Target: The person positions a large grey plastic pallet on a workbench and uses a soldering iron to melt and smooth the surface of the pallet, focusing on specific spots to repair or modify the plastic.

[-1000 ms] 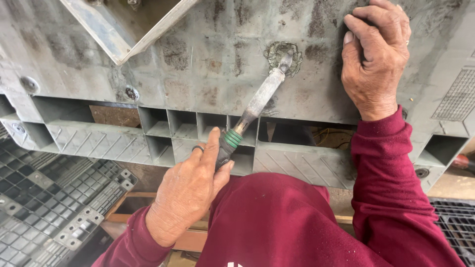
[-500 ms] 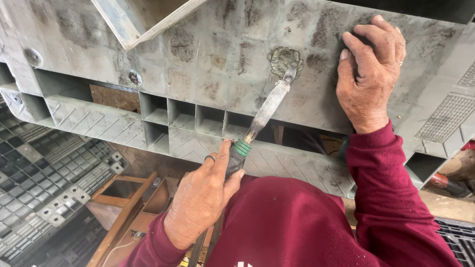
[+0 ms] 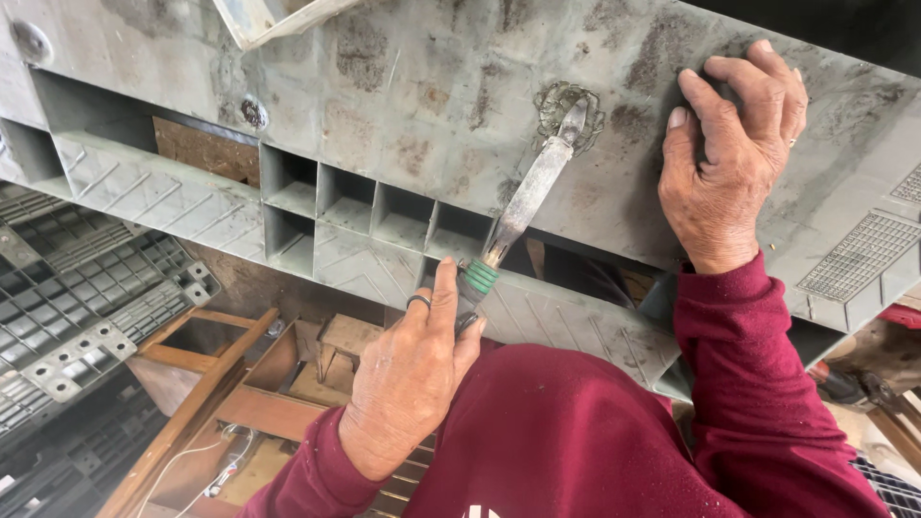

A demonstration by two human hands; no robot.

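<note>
A large grey plastic pallet (image 3: 403, 105), dirty and stained, fills the upper part of the head view. My left hand (image 3: 408, 374) grips the green-banded handle of a flat metal tool (image 3: 530, 197). The blade's tip rests on a rough, melted-looking patch (image 3: 568, 110) on the pallet's surface. My right hand (image 3: 729, 158) lies flat on the pallet just to the right of that patch, fingers curled over a dark edge. Both arms wear dark red sleeves.
Another grey gridded pallet (image 3: 77, 288) lies at the lower left. Wooden frames (image 3: 240, 384) and a thin white cable sit below the pallet near my left arm. A mesh-patterned panel (image 3: 854, 254) shows at the right edge.
The view has shifted, so the pallet sits a little higher and more tilted. Both hands and the tool keep their places on the pallet; the blade tip stays on the rough patch.
</note>
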